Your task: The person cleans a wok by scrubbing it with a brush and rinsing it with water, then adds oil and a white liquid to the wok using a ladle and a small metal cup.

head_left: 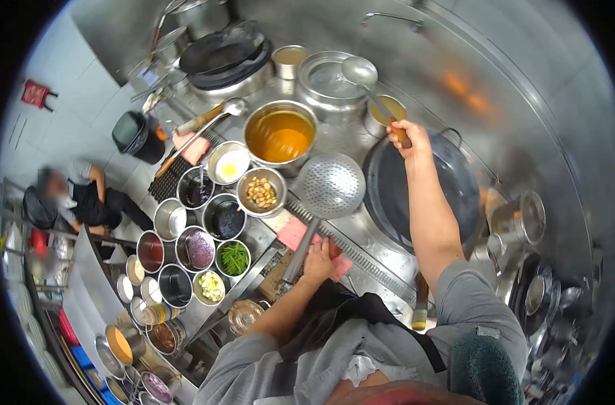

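My right hand point(409, 138) is closed around the wooden handle of a ladle point(359, 71). The ladle's steel bowl is over a wide pot point(331, 94) of clear liquid, and its shaft crosses above a small pot point(392, 108) of yellowish liquid. Below my right forearm lies a big dark wok point(385, 182). At the counter's front edge, my left hand point(317, 261) has its fingers curled on a pink cloth point(294, 233). Beside that hand runs the handle of a perforated skimmer point(331, 185), whose round head rests on the steel stove top.
A pot of orange-brown oil point(280, 135) stands left of the skimmer. Several steel bowls hold peeled cloves point(261, 193), chopped greens point(234, 258) and liquids. A brush point(421, 310) lies by my right elbow. Another person point(95, 196) is at far left.
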Available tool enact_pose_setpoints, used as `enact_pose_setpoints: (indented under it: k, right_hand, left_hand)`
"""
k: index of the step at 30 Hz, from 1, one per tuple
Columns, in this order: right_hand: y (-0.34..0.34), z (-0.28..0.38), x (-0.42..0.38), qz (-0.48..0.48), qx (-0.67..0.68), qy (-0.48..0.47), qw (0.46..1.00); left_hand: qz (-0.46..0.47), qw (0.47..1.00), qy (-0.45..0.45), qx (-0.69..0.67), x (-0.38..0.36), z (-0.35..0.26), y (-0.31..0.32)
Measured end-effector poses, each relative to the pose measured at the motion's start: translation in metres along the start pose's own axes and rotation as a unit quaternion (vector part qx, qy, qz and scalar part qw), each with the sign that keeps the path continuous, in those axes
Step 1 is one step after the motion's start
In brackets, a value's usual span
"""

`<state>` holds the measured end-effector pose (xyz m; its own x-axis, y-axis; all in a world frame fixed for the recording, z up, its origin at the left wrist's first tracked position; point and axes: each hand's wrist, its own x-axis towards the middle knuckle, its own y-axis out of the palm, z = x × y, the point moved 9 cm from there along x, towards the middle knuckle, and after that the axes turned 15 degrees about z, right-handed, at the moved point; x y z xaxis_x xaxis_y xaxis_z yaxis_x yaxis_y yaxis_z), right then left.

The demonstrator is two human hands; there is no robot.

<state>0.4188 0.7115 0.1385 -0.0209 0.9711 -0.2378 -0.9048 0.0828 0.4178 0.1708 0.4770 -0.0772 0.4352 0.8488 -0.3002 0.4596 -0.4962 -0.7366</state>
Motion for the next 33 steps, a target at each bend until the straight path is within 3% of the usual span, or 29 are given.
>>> enact_pose_setpoints:
  k: [2, 4, 6, 8, 11, 14, 16, 17, 19, 21, 22, 24, 25, 26, 28, 29, 31, 33]
  right_hand:
    - [-0.013, 0.013, -0.053, 0.029, -0.034, -0.001, 0.999]
    - [-0.038, 0.023, -0.110, 0.006, -0.050, -0.009, 0.999]
    - [-0.059, 0.026, -0.161, 0.041, -0.065, -0.007, 0.997]
    - [-0.076, 0.030, -0.215, 0.026, -0.065, -0.011, 0.998]
    - [-0.109, 0.027, -0.285, -0.002, -0.103, 0.003, 0.995]
    - [-0.141, 0.018, -0.333, -0.050, -0.155, 0.041, 0.986]
    - [-0.163, 0.006, -0.352, -0.054, -0.181, 0.057, 0.980]
    - [-0.173, 0.001, -0.359, -0.049, -0.213, 0.066, 0.974]
    - [-0.197, -0.016, -0.374, -0.055, -0.268, 0.072, 0.959]
    - [-0.204, -0.023, -0.394, -0.066, -0.337, 0.067, 0.937]
    - [-0.210, -0.032, -0.405, -0.070, -0.338, 0.069, 0.936]
    - [-0.217, -0.029, -0.424, -0.123, -0.527, 0.006, 0.841]
    - [-0.212, -0.025, -0.434, -0.136, -0.637, -0.001, 0.759]
    - [-0.217, -0.029, -0.444, -0.136, -0.637, 0.002, 0.759]
    - [-0.221, -0.026, -0.464, -0.166, -0.680, -0.026, 0.714]
    - [-0.222, -0.024, -0.472, -0.167, -0.679, -0.029, 0.714]
    - [-0.225, -0.016, -0.485, -0.177, -0.682, -0.019, 0.710]
    - [-0.225, -0.004, -0.491, -0.183, -0.687, -0.031, 0.703]
  left_hand:
    - [-0.035, 0.998, 0.014, 0.060, -0.006, -0.014, -0.013]
    - [-0.056, 0.998, 0.019, 0.036, -0.005, -0.011, -0.013]
    - [-0.079, 0.996, -0.001, 0.033, -0.005, -0.007, -0.014]
    - [-0.078, 0.995, -0.040, 0.037, -0.005, -0.006, -0.014]
    - [-0.153, 0.986, -0.022, 0.068, -0.020, -0.020, -0.023]
    - [-0.209, 0.976, 0.045, 0.029, -0.062, -0.056, -0.044]
    - [-0.230, 0.972, 0.053, -0.021, -0.099, -0.065, -0.037]
    - [-0.244, 0.970, 0.016, 0.003, -0.117, -0.059, -0.021]
    - [-0.212, 0.977, -0.003, 0.021, -0.146, -0.046, 0.023]
    - [-0.063, 0.996, -0.056, -0.020, -0.157, -0.025, 0.097]
    - [0.009, 0.999, -0.012, -0.035, -0.153, -0.026, 0.140]
    - [0.107, 0.990, 0.057, -0.065, -0.148, -0.047, 0.196]
    - [0.134, 0.984, 0.084, -0.081, -0.141, -0.061, 0.212]
    - [0.137, 0.984, 0.083, -0.081, -0.131, -0.068, 0.223]
    - [0.266, 0.962, 0.021, -0.061, -0.109, -0.062, 0.273]
    - [0.264, 0.963, 0.023, -0.059, -0.103, -0.062, 0.280]
    - [0.277, 0.954, 0.066, 0.095, -0.095, -0.071, 0.295]
    - [0.287, 0.950, 0.077, 0.092, -0.091, -0.063, 0.304]
